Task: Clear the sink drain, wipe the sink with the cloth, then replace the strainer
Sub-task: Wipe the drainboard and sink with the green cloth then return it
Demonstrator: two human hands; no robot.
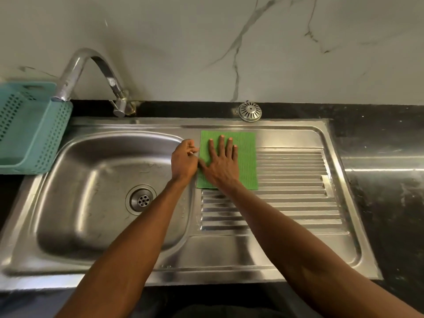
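The right hand point(223, 162) presses flat on the green cloth point(246, 157) right of the basin; the left hand point(183, 160) pinches its left edge; the strainer point(250, 111) waits far behind; gather the cloth firmly before wiping.
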